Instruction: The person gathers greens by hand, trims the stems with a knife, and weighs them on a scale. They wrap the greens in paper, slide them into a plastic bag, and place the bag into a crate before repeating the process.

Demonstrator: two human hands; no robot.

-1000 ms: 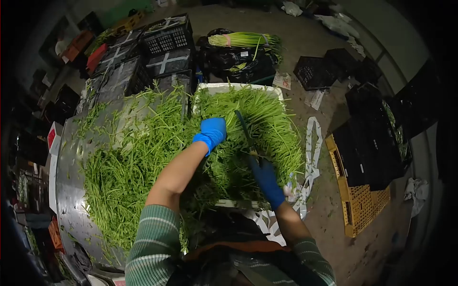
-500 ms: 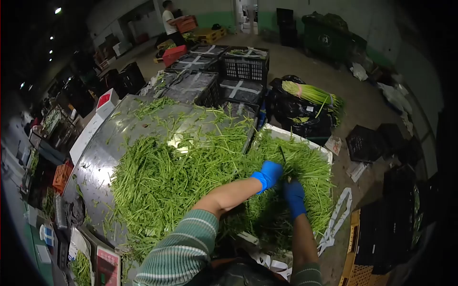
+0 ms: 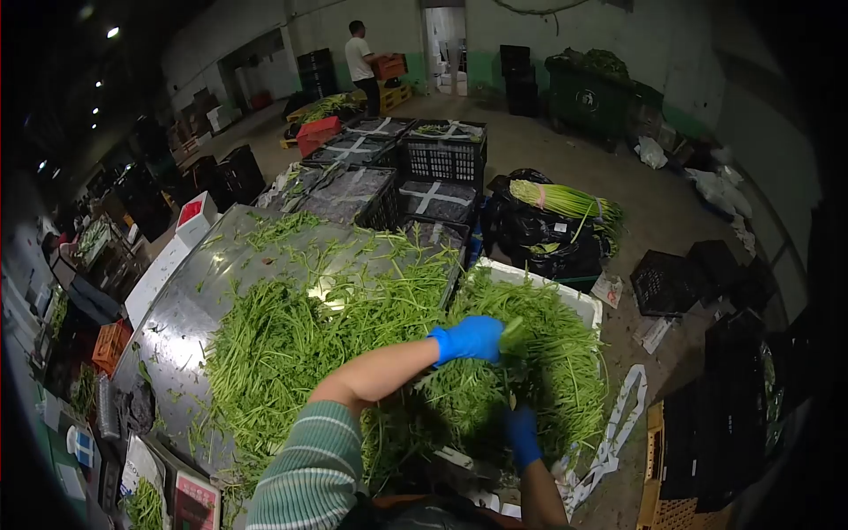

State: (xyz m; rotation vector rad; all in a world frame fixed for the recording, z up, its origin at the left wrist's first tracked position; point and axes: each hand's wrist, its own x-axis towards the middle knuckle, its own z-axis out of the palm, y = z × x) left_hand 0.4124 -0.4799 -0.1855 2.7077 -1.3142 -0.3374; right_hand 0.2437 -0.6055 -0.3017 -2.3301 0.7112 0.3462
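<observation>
My left hand [image 3: 473, 340], in a blue glove, is closed around a bunch of leafy greens [image 3: 513, 335] whose pale green end sticks out to the right. Below it, in shadow, is my right hand [image 3: 523, 435], also gloved in blue. Its fingers look curled, but what they hold is too dark to make out. Both hands are over a white foam box [image 3: 583, 305] filled with long-stemmed greens [image 3: 565, 371]. To the left, a large loose heap of the same kind of greens [image 3: 291, 353] covers much of a metal table [image 3: 177, 309].
Taped black crates [image 3: 442, 159] are stacked beyond the table. A tied bundle of stalks [image 3: 565, 200] lies on black bags behind the box. Dark crates [image 3: 662, 283] stand on the floor at right. A person [image 3: 360, 62] carries an orange crate at the back.
My left hand has moved left and slightly down, and the end of a bunch now shows beside it. My right hand has dropped lower, toward me. The camera view has tilted up.
</observation>
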